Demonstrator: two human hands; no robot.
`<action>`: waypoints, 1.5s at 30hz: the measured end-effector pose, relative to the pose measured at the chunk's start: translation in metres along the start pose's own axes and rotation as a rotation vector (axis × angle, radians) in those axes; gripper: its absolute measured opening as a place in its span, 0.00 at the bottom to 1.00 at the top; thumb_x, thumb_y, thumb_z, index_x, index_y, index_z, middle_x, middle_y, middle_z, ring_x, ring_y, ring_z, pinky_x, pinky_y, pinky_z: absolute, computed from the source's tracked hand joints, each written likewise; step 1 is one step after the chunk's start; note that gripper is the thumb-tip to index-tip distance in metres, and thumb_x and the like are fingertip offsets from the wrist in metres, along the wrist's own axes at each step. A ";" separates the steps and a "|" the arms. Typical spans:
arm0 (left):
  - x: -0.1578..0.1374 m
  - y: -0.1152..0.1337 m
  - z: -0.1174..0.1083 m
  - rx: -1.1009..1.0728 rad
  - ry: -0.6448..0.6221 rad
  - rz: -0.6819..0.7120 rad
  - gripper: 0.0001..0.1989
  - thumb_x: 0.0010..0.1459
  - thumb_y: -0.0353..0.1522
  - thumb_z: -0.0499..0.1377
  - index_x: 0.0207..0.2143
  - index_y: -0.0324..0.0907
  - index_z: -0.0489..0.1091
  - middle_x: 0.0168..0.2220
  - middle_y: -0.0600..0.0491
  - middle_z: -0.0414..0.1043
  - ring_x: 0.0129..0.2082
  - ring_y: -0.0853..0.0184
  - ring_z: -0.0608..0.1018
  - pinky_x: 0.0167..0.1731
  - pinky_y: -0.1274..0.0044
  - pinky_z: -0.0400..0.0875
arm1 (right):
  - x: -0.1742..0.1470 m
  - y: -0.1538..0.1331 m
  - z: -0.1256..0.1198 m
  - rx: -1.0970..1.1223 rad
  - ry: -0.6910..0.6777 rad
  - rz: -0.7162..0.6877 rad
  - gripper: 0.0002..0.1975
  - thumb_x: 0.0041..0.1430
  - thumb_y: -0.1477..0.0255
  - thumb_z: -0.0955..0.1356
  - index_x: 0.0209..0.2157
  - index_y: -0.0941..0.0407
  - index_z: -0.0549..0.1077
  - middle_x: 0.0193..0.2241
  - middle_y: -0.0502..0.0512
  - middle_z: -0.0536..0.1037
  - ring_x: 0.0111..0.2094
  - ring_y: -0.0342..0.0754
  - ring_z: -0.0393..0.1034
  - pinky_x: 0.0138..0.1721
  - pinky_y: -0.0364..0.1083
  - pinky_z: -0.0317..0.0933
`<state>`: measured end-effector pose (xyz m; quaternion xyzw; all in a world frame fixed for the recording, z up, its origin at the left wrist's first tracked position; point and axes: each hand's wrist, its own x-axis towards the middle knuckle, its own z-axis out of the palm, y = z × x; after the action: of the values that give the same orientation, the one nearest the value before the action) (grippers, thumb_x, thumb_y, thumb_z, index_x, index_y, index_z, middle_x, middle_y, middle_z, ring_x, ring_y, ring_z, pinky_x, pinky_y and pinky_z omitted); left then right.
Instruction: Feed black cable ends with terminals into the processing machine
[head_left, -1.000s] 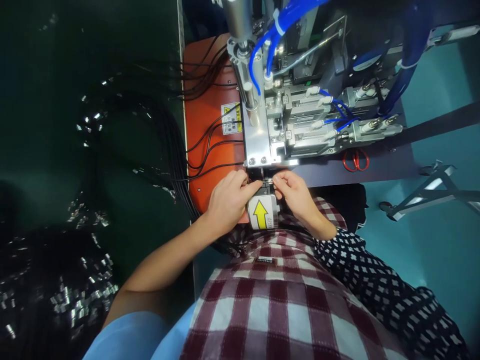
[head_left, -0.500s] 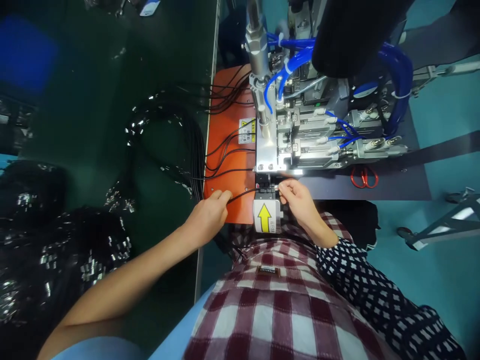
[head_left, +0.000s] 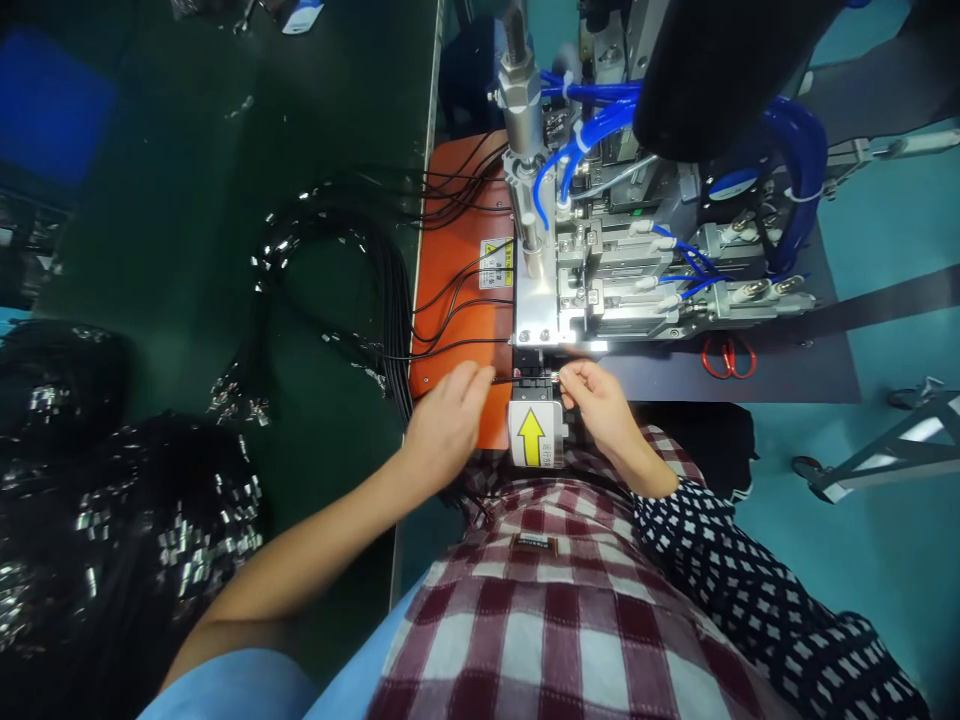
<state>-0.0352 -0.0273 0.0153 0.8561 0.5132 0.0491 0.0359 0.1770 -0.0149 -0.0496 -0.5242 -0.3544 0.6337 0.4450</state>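
A thin black cable (head_left: 504, 380) runs across the front of the orange plate (head_left: 495, 425) into a small black fixture (head_left: 531, 386). My left hand (head_left: 448, 415) is closed around the cable over the plate. On the fixture's other side, my right hand (head_left: 592, 390) pinches the small metal connector (head_left: 556, 377) at the cable's end. Just below the fixture sits a white cover (head_left: 534, 435) with a yellow arrow. Several more black cables (head_left: 457, 305) lead over the plate into the metal machine (head_left: 536, 290) behind.
A coil of black cables (head_left: 390, 290) lies on the dark green table (head_left: 187, 250). Bundles with shiny metal ends (head_left: 180, 540) are heaped at the left. Red-handled scissors (head_left: 727, 357) rest on the grey mat (head_left: 810, 365). Blue air hoses (head_left: 802, 180) arch over the machine.
My left hand has slid right along the cable, closer to the fixture, and the cable now lies straighter. My right hand stays at the connector.
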 end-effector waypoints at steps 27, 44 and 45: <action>-0.031 0.019 0.023 -0.148 0.071 -0.245 0.24 0.67 0.31 0.48 0.64 0.40 0.57 0.59 0.40 0.61 0.59 0.53 0.65 0.58 0.59 0.64 | -0.003 0.003 0.004 -0.020 0.039 -0.067 0.13 0.57 0.60 0.68 0.29 0.55 0.67 0.20 0.44 0.66 0.23 0.41 0.61 0.29 0.44 0.58; -0.031 0.014 0.026 0.019 0.006 -0.227 0.25 0.68 0.37 0.46 0.65 0.41 0.57 0.65 0.43 0.58 0.63 0.51 0.63 0.61 0.63 0.62 | -0.015 0.010 -0.034 0.021 0.179 -0.032 0.13 0.58 0.60 0.69 0.33 0.55 0.73 0.26 0.47 0.70 0.25 0.40 0.62 0.32 0.43 0.58; -0.029 0.013 0.025 0.018 -0.001 -0.224 0.25 0.68 0.36 0.46 0.66 0.41 0.57 0.65 0.43 0.58 0.63 0.51 0.63 0.60 0.63 0.63 | -0.016 0.010 -0.037 0.027 0.196 -0.024 0.12 0.58 0.60 0.69 0.33 0.55 0.74 0.26 0.47 0.70 0.25 0.40 0.62 0.32 0.43 0.58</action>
<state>-0.0342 -0.0590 -0.0097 0.7937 0.6060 0.0399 0.0338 0.2123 -0.0346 -0.0607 -0.5733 -0.3071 0.5789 0.4919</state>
